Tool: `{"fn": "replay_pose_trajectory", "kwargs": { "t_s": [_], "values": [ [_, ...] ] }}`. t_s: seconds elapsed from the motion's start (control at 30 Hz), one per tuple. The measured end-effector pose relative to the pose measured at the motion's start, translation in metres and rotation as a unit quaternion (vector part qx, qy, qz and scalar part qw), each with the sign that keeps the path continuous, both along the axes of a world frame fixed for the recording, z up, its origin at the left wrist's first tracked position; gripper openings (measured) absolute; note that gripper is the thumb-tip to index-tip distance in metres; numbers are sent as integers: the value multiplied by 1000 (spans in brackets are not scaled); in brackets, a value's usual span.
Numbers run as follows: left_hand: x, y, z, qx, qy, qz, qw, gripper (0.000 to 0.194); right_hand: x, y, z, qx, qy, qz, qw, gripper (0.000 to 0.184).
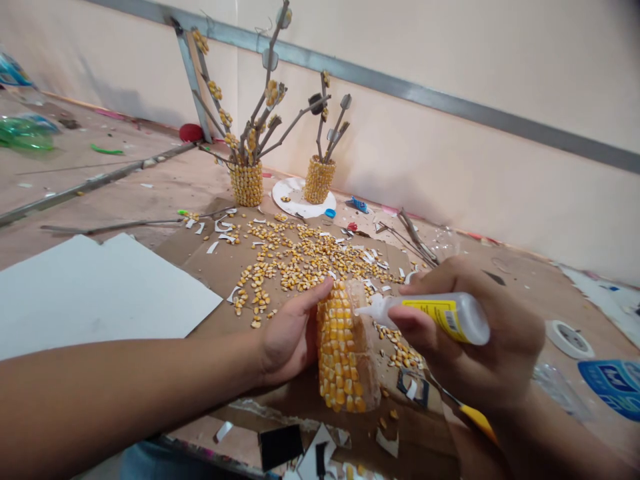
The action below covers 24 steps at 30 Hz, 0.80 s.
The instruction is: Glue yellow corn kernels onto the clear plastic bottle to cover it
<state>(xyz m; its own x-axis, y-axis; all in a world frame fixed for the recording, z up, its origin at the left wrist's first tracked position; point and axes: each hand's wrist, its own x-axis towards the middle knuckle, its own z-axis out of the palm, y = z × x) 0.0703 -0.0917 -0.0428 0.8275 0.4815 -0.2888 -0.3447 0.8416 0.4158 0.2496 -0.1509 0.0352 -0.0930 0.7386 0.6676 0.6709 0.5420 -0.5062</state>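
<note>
My left hand (295, 330) is wrapped around the left side of a clear plastic cup (367, 360), tilted and partly covered with rows of yellow corn kernels. Its right part is bare and see-through. In my right hand (490, 333) is a glue bottle (445, 317) with a yellow label, held nearly level. The bottle's white nozzle points left and reaches the bare plastic beside the kernel rows; whether it touches cannot be seen. Loose corn kernels (310, 257) lie spread on the cardboard (200, 257) behind the cup.
Two kernel-covered pots, a larger one (247, 183) and a smaller one (320, 180), hold twigs near the wall. White sheet (100, 293) lies left; tape roll (570, 339) and yellow-handled tool (477, 423) lie right. Paper scraps (317, 453) litter the front edge.
</note>
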Motion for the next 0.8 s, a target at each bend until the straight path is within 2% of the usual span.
{"fn": "replay_pose_trajectory", "kwargs": {
  "t_s": [0.4, 0.8],
  "values": [
    [2, 2, 7, -9, 30, 12, 999, 65, 0, -1, 2, 6, -21, 18, 1000, 26],
    [0, 5, 7, -29, 17, 17, 999, 65, 1, -3, 3, 17, -52, 24, 998, 22]
  ]
}}
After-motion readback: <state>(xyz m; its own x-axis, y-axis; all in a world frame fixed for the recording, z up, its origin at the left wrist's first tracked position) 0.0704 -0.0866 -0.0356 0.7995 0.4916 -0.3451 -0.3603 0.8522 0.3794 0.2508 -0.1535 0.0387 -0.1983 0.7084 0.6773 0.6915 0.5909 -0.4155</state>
